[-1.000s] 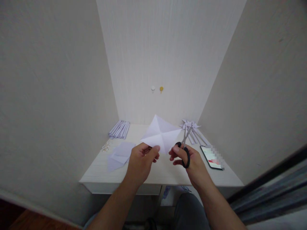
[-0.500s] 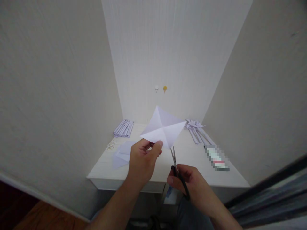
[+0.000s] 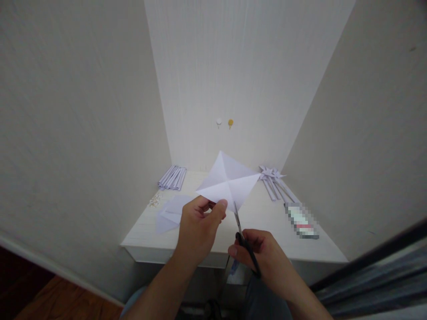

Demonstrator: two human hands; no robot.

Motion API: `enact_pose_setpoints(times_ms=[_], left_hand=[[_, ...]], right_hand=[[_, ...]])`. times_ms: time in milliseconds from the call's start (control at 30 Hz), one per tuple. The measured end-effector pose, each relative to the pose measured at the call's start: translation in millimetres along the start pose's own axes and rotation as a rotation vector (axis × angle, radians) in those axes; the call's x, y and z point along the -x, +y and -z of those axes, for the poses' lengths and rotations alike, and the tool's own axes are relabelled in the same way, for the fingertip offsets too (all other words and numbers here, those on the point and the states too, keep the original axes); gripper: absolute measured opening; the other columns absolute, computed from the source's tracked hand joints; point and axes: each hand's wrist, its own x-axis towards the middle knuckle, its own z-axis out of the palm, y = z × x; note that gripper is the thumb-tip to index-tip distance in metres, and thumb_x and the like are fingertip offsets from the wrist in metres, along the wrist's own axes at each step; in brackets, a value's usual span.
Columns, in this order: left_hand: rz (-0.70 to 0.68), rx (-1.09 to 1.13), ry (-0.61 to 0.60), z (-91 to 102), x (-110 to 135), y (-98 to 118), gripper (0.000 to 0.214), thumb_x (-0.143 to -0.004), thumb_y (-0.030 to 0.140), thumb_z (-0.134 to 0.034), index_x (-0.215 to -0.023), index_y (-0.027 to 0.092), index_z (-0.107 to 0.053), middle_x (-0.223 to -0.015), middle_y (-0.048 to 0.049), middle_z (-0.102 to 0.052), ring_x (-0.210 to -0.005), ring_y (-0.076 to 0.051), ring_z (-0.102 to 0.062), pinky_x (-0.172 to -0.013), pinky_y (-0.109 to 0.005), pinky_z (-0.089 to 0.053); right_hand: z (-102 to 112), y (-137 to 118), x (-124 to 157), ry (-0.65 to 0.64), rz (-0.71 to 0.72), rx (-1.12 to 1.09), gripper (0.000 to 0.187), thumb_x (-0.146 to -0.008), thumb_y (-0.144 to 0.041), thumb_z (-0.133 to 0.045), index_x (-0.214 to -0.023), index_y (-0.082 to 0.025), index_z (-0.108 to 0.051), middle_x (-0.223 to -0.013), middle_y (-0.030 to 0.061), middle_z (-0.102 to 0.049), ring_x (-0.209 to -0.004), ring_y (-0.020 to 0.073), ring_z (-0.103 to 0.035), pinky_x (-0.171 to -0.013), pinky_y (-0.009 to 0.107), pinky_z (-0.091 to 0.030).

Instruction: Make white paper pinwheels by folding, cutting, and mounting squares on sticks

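Between the thumb and fingers of my left hand [image 3: 202, 226] is a square white sheet of paper [image 3: 230, 175], held up above the table by its near edge. Creases run across it from corner to corner. My right hand [image 3: 262, 253] grips a pair of black-handled scissors [image 3: 239, 226] by the handles. The scissor blades point away from me and meet the paper's near corner; one blade lies over its face. How far the paper is cut there I cannot tell.
On the white table [image 3: 213, 240], rolled paper sticks [image 3: 171, 178] lie at back left, near small pale pieces [image 3: 155, 201] and loose paper sheets [image 3: 168, 218]. Paper pinwheels [image 3: 271, 178] on sticks lie at back right, behind a blurred-out flat object [image 3: 302, 221]. Walls enclose three sides.
The scissors have moved up and slightly left, from just below the paper to its near corner, and their blades look closer together. The left hand keeps hold of the paper.
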Motion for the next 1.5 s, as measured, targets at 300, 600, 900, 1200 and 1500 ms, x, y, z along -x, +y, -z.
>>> enact_pose_setpoints(times_ms=[300,600,900,1200,1500], left_hand=[[0.023,0.007,0.003,0.6,-0.2,-1.6,0.022,-0.077,0.033,-0.072,-0.063,0.017,-0.067,-0.056,0.0006,-0.064,-0.053,-0.013,-0.057,-0.052,-0.023,-0.048],[0.055,-0.001,-0.062,1.0,-0.9,-3.2,0.026,-0.075,0.037,-0.069,-0.057,0.018,-0.065,-0.051,-0.0001,-0.061,-0.052,-0.014,-0.054,-0.049,-0.025,-0.045],[0.06,-0.041,-0.047,1.5,1.4,-6.2,0.03,-0.077,0.04,-0.067,-0.056,0.019,-0.064,-0.051,0.0009,-0.058,-0.05,-0.013,-0.05,-0.047,-0.024,-0.04],[0.055,-0.046,-0.068,2.3,4.1,-3.9,0.027,-0.077,0.039,-0.068,-0.058,0.019,-0.065,-0.053,0.0012,-0.059,-0.05,-0.012,-0.051,-0.045,-0.022,-0.039],[0.035,-0.028,-0.063,2.1,5.7,-5.2,0.027,-0.077,0.037,-0.067,-0.058,0.018,-0.064,-0.053,0.0012,-0.06,-0.047,-0.011,-0.05,-0.044,-0.022,-0.037]], right_hand=[[1.1,0.9,-1.9,-0.002,0.012,0.0,0.044,-0.07,-0.051,-0.077,-0.06,-0.02,-0.048,-0.058,-0.0063,-0.036,-0.058,0.0113,-0.029,-0.052,0.027,-0.023],[0.4,6.4,-4.4,-0.012,0.016,0.032,0.043,-0.073,-0.051,-0.076,-0.061,-0.02,-0.049,-0.057,-0.0061,-0.037,-0.058,0.0114,-0.031,-0.052,0.027,-0.023],[2.3,2.3,0.4,-0.054,0.035,0.019,0.038,-0.071,-0.048,-0.081,-0.066,-0.017,-0.059,-0.061,-0.0043,-0.048,-0.06,0.0123,-0.039,-0.055,0.026,-0.03],[1.1,0.9,2.4,-0.064,0.003,0.008,0.041,-0.071,-0.051,-0.081,-0.067,-0.018,-0.056,-0.059,-0.0054,-0.044,-0.058,0.0112,-0.035,-0.053,0.026,-0.026],[0.8,2.9,2.5,-0.091,0.009,-0.011,0.049,-0.07,-0.055,-0.08,-0.062,-0.019,-0.048,-0.058,-0.0068,-0.035,-0.058,0.0104,-0.029,-0.052,0.026,-0.021]])
